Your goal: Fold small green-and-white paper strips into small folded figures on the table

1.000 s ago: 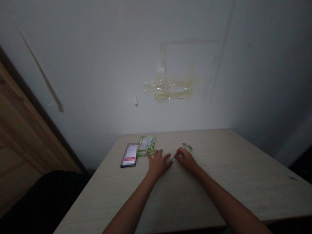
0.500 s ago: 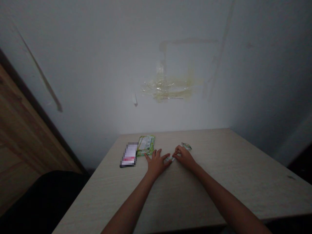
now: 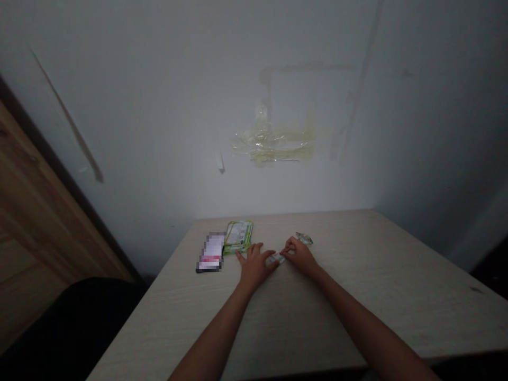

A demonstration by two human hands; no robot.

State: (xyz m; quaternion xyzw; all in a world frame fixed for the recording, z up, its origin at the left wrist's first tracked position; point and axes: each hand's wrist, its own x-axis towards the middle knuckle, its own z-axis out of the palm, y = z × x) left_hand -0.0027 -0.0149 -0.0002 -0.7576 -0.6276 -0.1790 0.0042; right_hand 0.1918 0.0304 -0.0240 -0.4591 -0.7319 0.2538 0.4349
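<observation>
Pale wood-look table point(image 3: 337, 328), near edge mostly out of frame or lost in shadow at the bottom. Two forearms, both cut off by the bottom edge. Dark shape point(image 3: 79, 323) at lower left, too dark to identify. Two bare hands mid-table. Left hand point(image 3: 254, 269): palm down, fingers spread wide, thumb and index straddling one small white piece point(image 3: 275, 257) and touching it against the table. Right hand point(image 3: 302, 257): mostly closed, fingertips pinched at the piece's right edge; lower fingers hidden under the hand. Piece is partly covered by fingers, its print too small to read, full outline can't be made out. One phone point(image 3: 211, 253) lies flat to the left of the left hand, screen blurred by pixel blocks. Just beside it, one stack of green-and-white packets point(image 3: 238, 233), more than one in it, exact count unclear; near corner close to the left hand's fingertips. One small packet point(image 3: 305, 238) lies just beyond the right hand, apart from the stack, label illegible. Wood panel point(image 3: 35, 196) at far left, cut off by the frame. Behind all: one grey-white wall point(image 3: 159, 106), one patch of clear, yellowed tape point(image 3: 278, 145), strip count unclear, right side fading into shadow.
</observation>
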